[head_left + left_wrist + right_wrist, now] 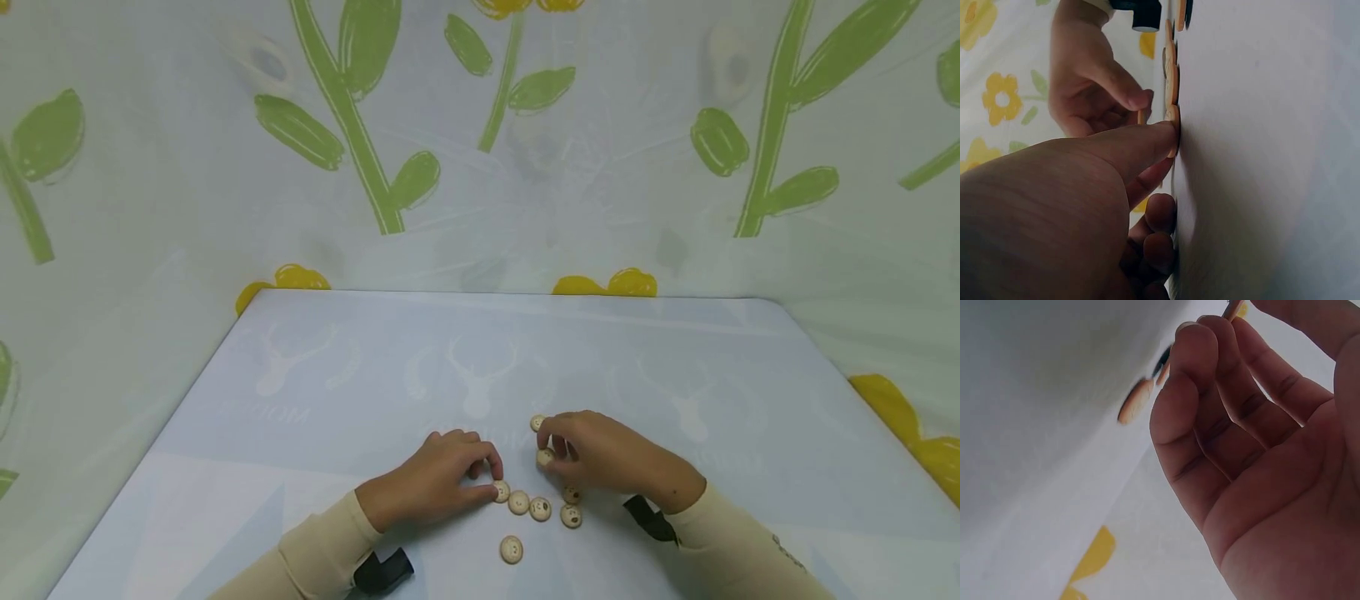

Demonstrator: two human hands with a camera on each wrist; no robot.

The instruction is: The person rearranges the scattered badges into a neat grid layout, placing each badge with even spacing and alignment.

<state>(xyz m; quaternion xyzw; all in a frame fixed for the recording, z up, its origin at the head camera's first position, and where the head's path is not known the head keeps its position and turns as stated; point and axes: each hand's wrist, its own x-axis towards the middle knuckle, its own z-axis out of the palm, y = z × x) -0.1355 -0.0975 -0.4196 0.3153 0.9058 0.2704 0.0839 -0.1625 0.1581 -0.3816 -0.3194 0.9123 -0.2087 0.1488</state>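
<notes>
My left hand (442,481) pinches a small round wooden disc (501,491) between thumb and index finger, at the left end of a short row on the table. Two more discs continue that row: a middle one (518,502) and one with a dark mark (540,509). To their right, my right hand (600,450) pinches another wooden disc (545,457) between thumb and finger. In the left wrist view this held disc (1141,117) appears edge-on, raised off the table. Several discs bear small printed markings, too small to read.
A loose disc (512,550) lies nearer me, below the row. Another disc (537,422) sits beyond my right fingers. Beside my right hand lie a partly covered disc (572,495) and a marked disc (571,517). The pale table (300,433) meets a flower-patterned curtain behind.
</notes>
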